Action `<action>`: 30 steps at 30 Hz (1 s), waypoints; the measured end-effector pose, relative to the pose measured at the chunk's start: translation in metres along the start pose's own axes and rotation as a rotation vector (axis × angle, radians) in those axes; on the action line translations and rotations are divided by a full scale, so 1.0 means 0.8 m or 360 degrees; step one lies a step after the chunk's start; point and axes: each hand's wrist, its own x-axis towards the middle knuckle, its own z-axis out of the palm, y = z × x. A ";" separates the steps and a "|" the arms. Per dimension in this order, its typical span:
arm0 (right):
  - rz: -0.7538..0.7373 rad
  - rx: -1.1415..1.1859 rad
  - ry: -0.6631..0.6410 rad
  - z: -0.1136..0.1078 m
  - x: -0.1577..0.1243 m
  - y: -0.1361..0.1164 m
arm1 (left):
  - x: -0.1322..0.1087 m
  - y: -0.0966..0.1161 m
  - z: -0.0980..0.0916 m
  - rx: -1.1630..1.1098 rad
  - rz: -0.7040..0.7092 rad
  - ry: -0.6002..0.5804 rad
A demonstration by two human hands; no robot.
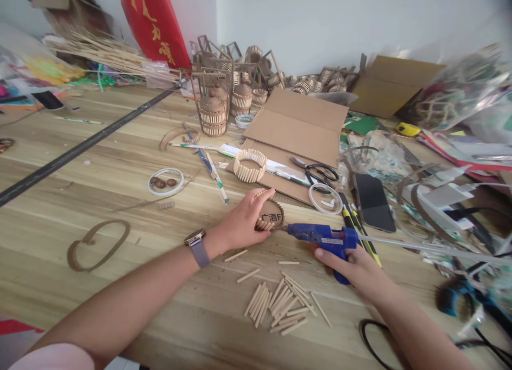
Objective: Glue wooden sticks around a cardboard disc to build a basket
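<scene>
Print on cardboard disc [274, 216] reads "广酒". Left hand [242, 223] grips the disc's edge; right hand [356, 268] wraps blue glue gun [324, 235]. Wood-grain desk [120, 167], white wall [340, 18].

Blue glue gun [324, 235]; brown disc [272, 215], seemingly black-lettered.

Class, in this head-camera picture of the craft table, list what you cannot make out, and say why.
Head view, cardboard disc: the left hand covers part of its print and rim.
Head view, glue gun: the right hand covers most of its grip.
Head view, black cable: cut off by the bottom edge.
Head view, plastic bags, far right: blurred, contents unclear.
</scene>
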 end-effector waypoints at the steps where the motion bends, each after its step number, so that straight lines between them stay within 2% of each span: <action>1: -0.0032 -0.0010 -0.0010 0.000 -0.001 -0.001 | 0.000 0.000 0.000 -0.0002 -0.0001 0.0002; 7: -0.0227 -0.0158 -0.0052 0.001 -0.001 -0.017 | 0.001 0.002 0.000 0.0007 -0.0010 -0.0006; 17: -0.0400 -0.0447 -0.0069 0.006 -0.004 -0.016 | 0.001 0.002 -0.002 0.0004 0.0003 -0.0006; 30: -0.0455 -0.0539 0.0042 0.009 -0.003 -0.014 | 0.001 0.002 -0.004 -0.0017 -0.0018 -0.0016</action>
